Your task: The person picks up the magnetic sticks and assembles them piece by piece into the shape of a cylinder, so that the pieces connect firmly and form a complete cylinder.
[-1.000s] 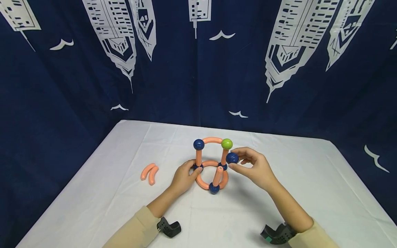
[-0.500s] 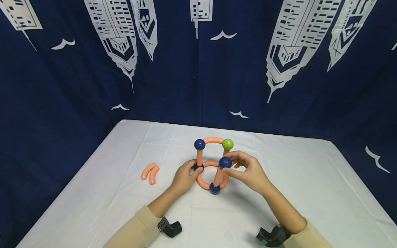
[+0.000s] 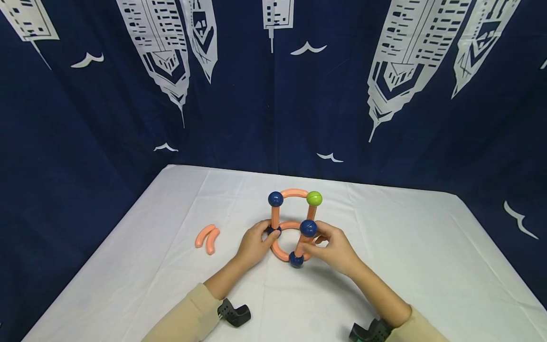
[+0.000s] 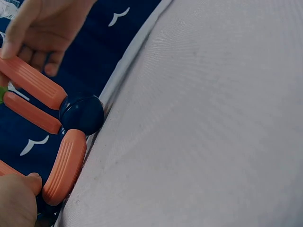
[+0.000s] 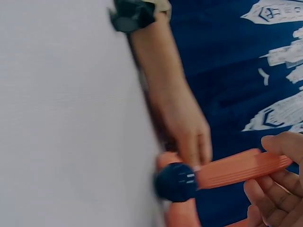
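Note:
A toy frame of orange sticks and balls stands mid-table in the head view. Its base is a ring of curved orange sticks [image 3: 279, 253]. Two uprights at the back carry a blue ball [image 3: 275, 199] and a green ball [image 3: 314, 198], joined by a curved stick [image 3: 295, 193]. My left hand [image 3: 252, 248] holds the base at its left blue ball [image 3: 275, 231]. The front upright stick [image 5: 227, 171] rises from the front base ball [image 3: 296, 259], with another blue ball [image 3: 308, 228] on top. My right hand [image 3: 337, 249] pinches that stick below the top ball.
Two loose curved orange sticks, a left one [image 3: 205, 236] and a right one [image 3: 212, 242], lie left of the frame on the white-covered table [image 3: 406, 237]. A dark blue curtain [image 3: 239, 118] with white prints hangs behind. Each wrist wears a black device [image 3: 234, 313].
My right hand has brought the blue ball leftward onto the front upright, let it go, and moved down to the stick beneath. My left hand keeps its place.

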A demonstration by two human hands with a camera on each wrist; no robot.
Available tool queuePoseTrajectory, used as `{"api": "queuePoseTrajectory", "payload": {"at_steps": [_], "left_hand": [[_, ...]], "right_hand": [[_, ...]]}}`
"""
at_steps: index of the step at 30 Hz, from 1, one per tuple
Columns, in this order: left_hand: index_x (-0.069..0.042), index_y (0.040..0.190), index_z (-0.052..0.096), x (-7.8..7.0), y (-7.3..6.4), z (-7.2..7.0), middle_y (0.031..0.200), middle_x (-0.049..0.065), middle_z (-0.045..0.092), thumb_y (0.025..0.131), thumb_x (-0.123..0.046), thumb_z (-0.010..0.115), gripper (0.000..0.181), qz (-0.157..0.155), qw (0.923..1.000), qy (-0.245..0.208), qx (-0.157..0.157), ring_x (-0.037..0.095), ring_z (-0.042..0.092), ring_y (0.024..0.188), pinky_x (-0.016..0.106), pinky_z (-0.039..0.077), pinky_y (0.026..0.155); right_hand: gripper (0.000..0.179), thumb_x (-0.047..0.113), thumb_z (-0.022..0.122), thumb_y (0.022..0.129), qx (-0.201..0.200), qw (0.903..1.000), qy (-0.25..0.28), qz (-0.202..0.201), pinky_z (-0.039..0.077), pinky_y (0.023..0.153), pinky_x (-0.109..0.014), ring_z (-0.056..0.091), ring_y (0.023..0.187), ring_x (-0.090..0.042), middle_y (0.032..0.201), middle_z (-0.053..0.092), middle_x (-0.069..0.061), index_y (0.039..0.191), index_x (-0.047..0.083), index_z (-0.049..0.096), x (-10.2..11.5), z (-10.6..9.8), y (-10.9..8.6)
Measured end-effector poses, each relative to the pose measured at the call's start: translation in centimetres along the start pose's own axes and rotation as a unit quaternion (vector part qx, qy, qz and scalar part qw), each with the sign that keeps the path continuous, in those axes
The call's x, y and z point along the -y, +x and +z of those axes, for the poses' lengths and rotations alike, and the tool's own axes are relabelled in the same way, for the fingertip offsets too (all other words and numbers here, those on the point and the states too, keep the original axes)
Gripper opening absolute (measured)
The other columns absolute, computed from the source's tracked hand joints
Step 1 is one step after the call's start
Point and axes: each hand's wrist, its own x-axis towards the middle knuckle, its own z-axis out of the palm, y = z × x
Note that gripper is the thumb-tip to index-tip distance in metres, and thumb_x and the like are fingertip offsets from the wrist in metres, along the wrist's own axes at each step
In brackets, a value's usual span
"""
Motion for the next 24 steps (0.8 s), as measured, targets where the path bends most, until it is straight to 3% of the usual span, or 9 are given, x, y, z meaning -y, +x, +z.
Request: {"api": "queuePoseTrajectory", "payload": {"at_steps": [6,12,18,24], "left_hand": [[-0.006,0.119,0.065,0.1,0.0,0.0,0.112,0.008,0.066,0.096,-0.024,0.064,0.029,0.002,1.0000,0.004,-0.004,0.024,0.061,0.109,0.044,0.047,0.093],[-0.007,0.119,0.065,0.0,0.1,0.0,0.113,0.008,0.065,0.096,-0.024,0.064,0.029,0.002,1.0000,0.002,-0.003,0.024,0.060,0.110,0.044,0.046,0.095],[-0.007,0.118,0.065,-0.1,0.1,-0.1,0.113,0.009,0.066,0.096,-0.023,0.063,0.027,0.013,0.9999,0.000,-0.008,0.025,0.061,0.110,0.044,0.046,0.094],[-0.007,0.118,0.066,-0.1,0.0,-0.1,0.114,0.010,0.066,0.096,-0.023,0.063,0.027,0.014,0.9998,-0.005,-0.009,0.026,0.061,0.112,0.045,0.046,0.095]], "right_hand": [[0.026,0.011,0.078,0.083,0.027,0.9994,-0.009,0.016,0.051,0.074,-0.033,0.061,0.077,-0.012,0.092,0.070,-0.002,0.104,-0.002,0.069,-1.8,1.3,-0.7],[0.023,0.014,0.076,0.085,0.032,0.9994,-0.016,0.003,0.052,0.075,-0.030,0.063,0.083,-0.010,0.098,0.072,-0.004,0.103,0.001,0.071,-3.2,2.2,-1.1],[0.020,0.007,0.077,0.082,0.012,0.9991,-0.021,-0.036,0.054,0.071,-0.030,0.062,0.082,-0.008,0.097,0.071,-0.007,0.100,0.001,0.072,-3.6,3.0,-1.3],[0.015,0.010,0.080,0.080,-0.005,0.9932,-0.049,-0.106,0.053,0.064,-0.027,0.060,0.080,-0.010,0.094,0.068,0.002,0.093,0.008,0.072,-4.2,3.8,-1.4]]}}
